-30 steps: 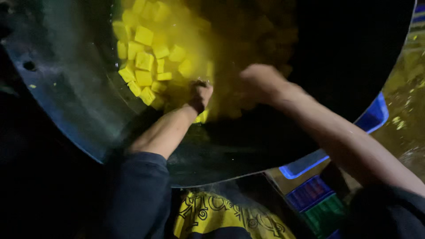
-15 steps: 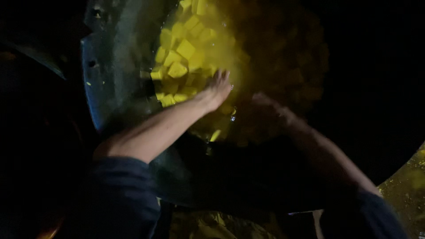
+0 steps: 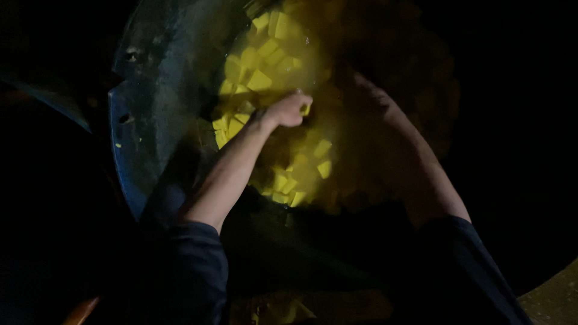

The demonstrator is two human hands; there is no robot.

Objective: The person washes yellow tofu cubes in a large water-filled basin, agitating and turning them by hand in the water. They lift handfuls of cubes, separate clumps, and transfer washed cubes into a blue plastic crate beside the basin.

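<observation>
A big dark round pan (image 3: 150, 132) holds a heap of yellow cubes (image 3: 265, 72) in yellowish liquid. My left hand (image 3: 289, 110) reaches into the heap with its fingers curled around one yellow cube at the fingertips. My right hand (image 3: 367, 99) is also in the pan, to the right of the left, deep in shadow; its fingers rest among the cubes and I cannot tell if they hold any. Both forearms are bare below dark blue sleeves.
Most of the scene is very dark. The pan's grey inner wall (image 3: 174, 66) catches light on the left. A yellowish surface (image 3: 557, 295) shows at the bottom right corner, and a yellow patterned thing (image 3: 301, 307) lies below the pan.
The view has shifted so the pan sits further right and closer. My left hand, flat on the cubes before, has curled shut around one. My right hand has stayed among the cubes.
</observation>
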